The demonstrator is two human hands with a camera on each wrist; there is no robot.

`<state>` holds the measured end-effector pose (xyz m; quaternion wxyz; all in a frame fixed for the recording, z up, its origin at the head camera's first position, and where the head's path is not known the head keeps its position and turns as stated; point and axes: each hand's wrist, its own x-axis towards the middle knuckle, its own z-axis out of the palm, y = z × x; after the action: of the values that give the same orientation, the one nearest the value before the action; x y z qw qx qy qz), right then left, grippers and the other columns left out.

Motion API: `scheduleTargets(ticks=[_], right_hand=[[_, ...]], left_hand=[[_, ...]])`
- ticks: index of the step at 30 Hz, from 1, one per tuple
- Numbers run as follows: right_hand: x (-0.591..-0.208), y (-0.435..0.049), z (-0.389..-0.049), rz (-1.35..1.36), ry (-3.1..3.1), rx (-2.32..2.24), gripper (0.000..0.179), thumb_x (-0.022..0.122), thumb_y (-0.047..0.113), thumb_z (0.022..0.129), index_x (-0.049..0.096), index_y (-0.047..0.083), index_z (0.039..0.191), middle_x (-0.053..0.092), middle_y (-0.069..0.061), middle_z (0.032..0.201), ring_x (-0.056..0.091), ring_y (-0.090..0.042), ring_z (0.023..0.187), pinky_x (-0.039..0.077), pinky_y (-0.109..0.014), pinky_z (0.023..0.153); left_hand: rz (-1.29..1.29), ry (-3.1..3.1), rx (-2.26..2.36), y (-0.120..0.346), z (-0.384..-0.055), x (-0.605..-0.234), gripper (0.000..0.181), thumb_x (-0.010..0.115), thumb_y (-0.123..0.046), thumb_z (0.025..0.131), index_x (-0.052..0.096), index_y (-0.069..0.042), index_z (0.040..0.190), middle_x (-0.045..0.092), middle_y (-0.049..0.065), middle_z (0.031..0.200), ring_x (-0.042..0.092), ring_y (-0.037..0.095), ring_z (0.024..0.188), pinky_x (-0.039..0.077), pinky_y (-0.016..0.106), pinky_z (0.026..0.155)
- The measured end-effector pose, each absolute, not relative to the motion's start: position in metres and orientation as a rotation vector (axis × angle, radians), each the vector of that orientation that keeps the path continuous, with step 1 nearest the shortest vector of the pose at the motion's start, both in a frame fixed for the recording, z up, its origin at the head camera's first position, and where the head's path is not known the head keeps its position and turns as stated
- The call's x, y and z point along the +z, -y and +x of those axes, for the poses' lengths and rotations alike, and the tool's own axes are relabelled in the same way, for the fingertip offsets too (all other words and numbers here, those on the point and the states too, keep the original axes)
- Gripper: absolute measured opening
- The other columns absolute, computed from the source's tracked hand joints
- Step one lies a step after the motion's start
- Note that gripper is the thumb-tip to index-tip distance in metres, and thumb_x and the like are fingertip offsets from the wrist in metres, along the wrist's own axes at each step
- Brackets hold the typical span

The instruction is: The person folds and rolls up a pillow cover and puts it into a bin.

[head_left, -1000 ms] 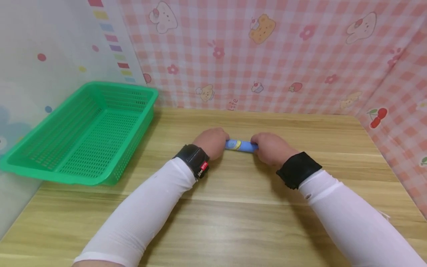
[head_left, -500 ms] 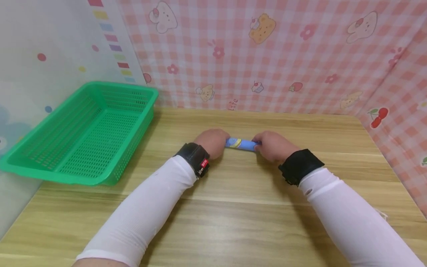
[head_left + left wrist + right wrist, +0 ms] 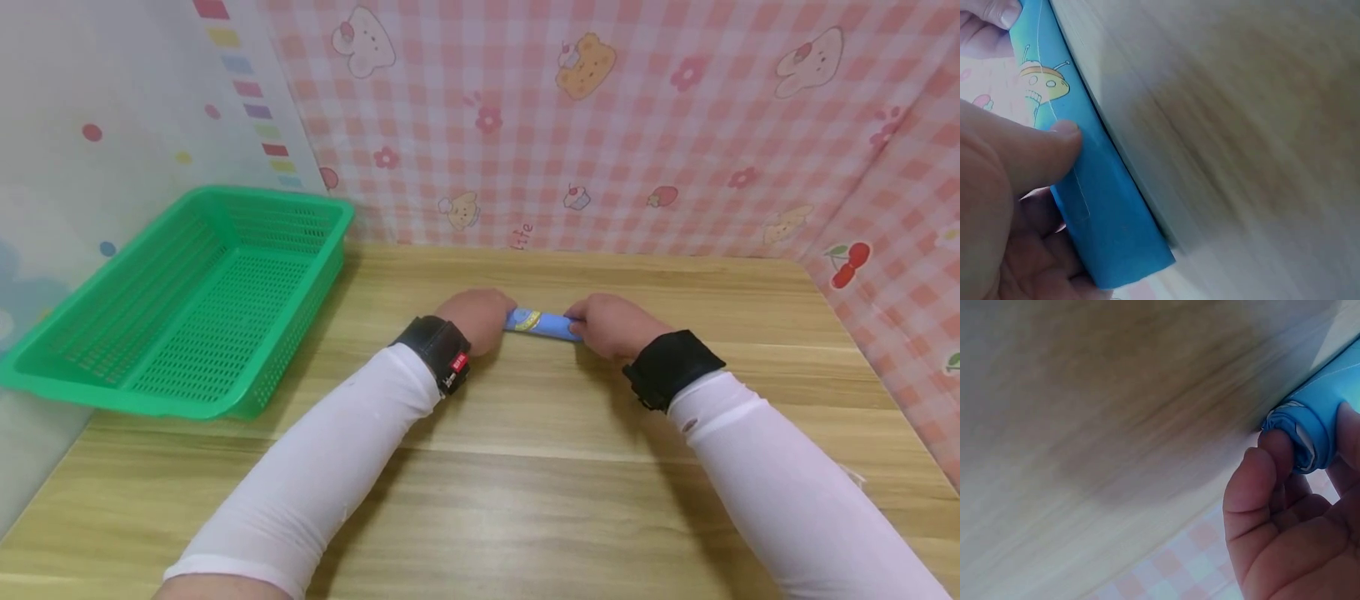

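Note:
A rolled-up blue sheet (image 3: 542,323) with a cartoon print lies crosswise between both hands, low over the wooden table. Its left part is held by my left hand (image 3: 476,321); in the left wrist view the thumb (image 3: 1063,140) presses on the roll and the fingers curl beneath it. Toward the other end, my right hand (image 3: 611,325) grips the roll between thumb and fingers. From the right wrist view the roll's end (image 3: 1310,434) shows wound layers, with a fingertip against the coil. Whether the roll touches the table cannot be told.
A green perforated plastic basket (image 3: 339,229) stands at the left against the wall, with nothing visible inside. The wooden table (image 3: 495,517) reaches back to a pink checked wall (image 3: 645,142). A small white scrap (image 3: 852,476) lies by the right forearm.
My right hand has shifted very slightly upward in the head view while holding the roll. The left hand keeps its grip, and the basket stays in place.

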<state>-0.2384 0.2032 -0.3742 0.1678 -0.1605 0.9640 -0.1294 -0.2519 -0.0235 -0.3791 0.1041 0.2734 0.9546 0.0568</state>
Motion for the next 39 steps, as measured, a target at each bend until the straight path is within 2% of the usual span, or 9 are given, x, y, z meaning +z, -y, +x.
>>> scheduleTargets(ticks=[4,10,17,21,28,34,39], right_hand=[[-0.373,-0.203,-0.24,-0.479,-2.733,-0.358,0.031,0.055,0.016,0.109,0.069,0.002,0.133,0.073,-0.014,0.116,0.062,-0.028,0.097,0.054,-0.046,0.096],[-0.37,-0.201,-0.238,-0.499,-2.799,-0.322,0.031,0.058,0.016,0.107,0.069,0.0,0.131,0.072,-0.017,0.118,0.064,-0.029,0.1,0.055,-0.047,0.098],[-0.37,-0.193,-0.231,-0.666,-2.959,-0.185,0.012,0.075,0.011,0.094,0.077,0.003,0.102,0.074,-0.011,0.093,0.061,-0.024,0.082,0.058,-0.043,0.083],[-0.374,-0.191,-0.233,-0.652,-2.963,-0.144,0.006,0.073,0.008,0.094,0.076,0.004,0.096,0.072,-0.008,0.086,0.059,-0.022,0.076,0.057,-0.042,0.08],[-0.373,-0.188,-0.233,-0.667,-2.913,-0.105,0.005,0.066,0.004,0.096,0.072,0.004,0.095,0.068,-0.009,0.086,0.058,-0.023,0.077,0.057,-0.043,0.082],[-0.377,-0.191,-0.235,-0.672,-2.875,-0.176,0.005,0.067,0.006,0.097,0.069,0.004,0.093,0.065,-0.008,0.085,0.057,-0.024,0.078,0.055,-0.042,0.081],[-0.379,-0.192,-0.236,-0.626,-2.825,-0.275,0.008,0.063,0.008,0.102,0.067,0.002,0.099,0.061,-0.009,0.086,0.056,-0.026,0.081,0.05,-0.04,0.079]], left_hand=[[0.878,-2.859,0.083,0.018,-0.253,-0.378,0.027,0.062,-0.009,0.102,0.074,-0.019,0.124,0.074,0.0,0.114,0.068,0.018,0.1,0.058,0.036,0.093],[0.859,-2.874,0.067,0.01,-0.254,-0.375,0.02,0.066,-0.008,0.099,0.077,-0.018,0.113,0.074,-0.001,0.105,0.066,0.018,0.091,0.058,0.036,0.086],[0.824,-2.867,0.095,0.008,-0.255,-0.374,0.018,0.067,-0.007,0.098,0.076,-0.017,0.111,0.072,-0.001,0.102,0.065,0.018,0.091,0.057,0.035,0.087],[0.835,-2.868,0.075,0.006,-0.255,-0.375,0.015,0.066,-0.008,0.099,0.075,-0.015,0.11,0.072,0.001,0.101,0.065,0.019,0.089,0.057,0.036,0.085],[0.865,-2.902,-0.017,0.003,-0.253,-0.377,0.013,0.063,-0.009,0.1,0.073,-0.012,0.108,0.07,0.003,0.099,0.065,0.021,0.088,0.058,0.037,0.082],[0.909,-2.896,-0.059,0.003,-0.251,-0.377,0.015,0.062,-0.008,0.101,0.073,-0.011,0.112,0.072,0.005,0.106,0.067,0.022,0.095,0.059,0.036,0.087],[0.946,-2.89,-0.09,0.004,-0.25,-0.379,0.017,0.06,-0.008,0.103,0.071,-0.012,0.116,0.072,0.005,0.111,0.068,0.022,0.1,0.059,0.037,0.09]])
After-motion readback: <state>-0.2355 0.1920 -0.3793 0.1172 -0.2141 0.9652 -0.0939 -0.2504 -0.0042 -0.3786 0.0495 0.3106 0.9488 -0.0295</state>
